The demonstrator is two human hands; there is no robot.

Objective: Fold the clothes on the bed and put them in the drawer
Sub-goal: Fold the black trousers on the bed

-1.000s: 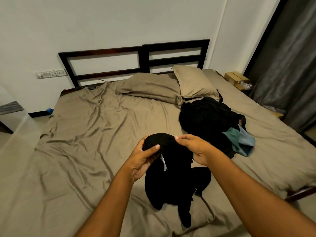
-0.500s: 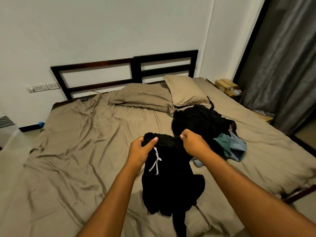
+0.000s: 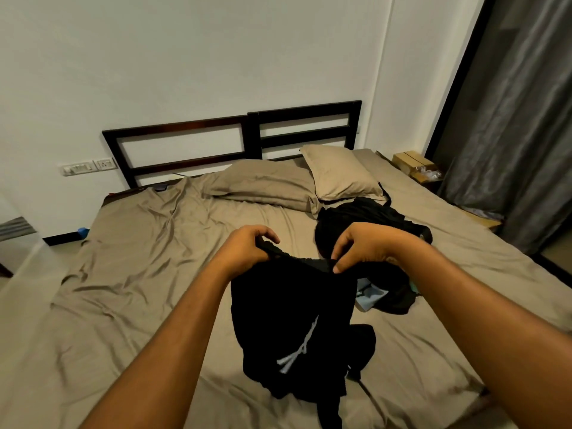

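Observation:
Black pants (image 3: 288, 317) with a white drawstring hang from both my hands above the bed (image 3: 139, 274). My left hand (image 3: 247, 247) pinches the waistband at its left end. My right hand (image 3: 362, 246) pinches it at the right end, so the band is stretched between them. The lower part of the pants lies crumpled on the sheet. Behind my right hand sits a pile of black clothes (image 3: 356, 218), with a light blue garment (image 3: 370, 297) poking out beside the pants. No drawer is in view.
Two tan pillows (image 3: 337, 174) lie against the dark headboard (image 3: 247, 137). A cardboard box (image 3: 413, 161) stands right of the bed, next to the grey curtain (image 3: 510, 119). The wrinkled tan sheet spreads wide on the left half.
My hands have moved apart and pulled the waistband out straight. The drawstring now hangs lower down the front of the pants. The view has tilted up a little.

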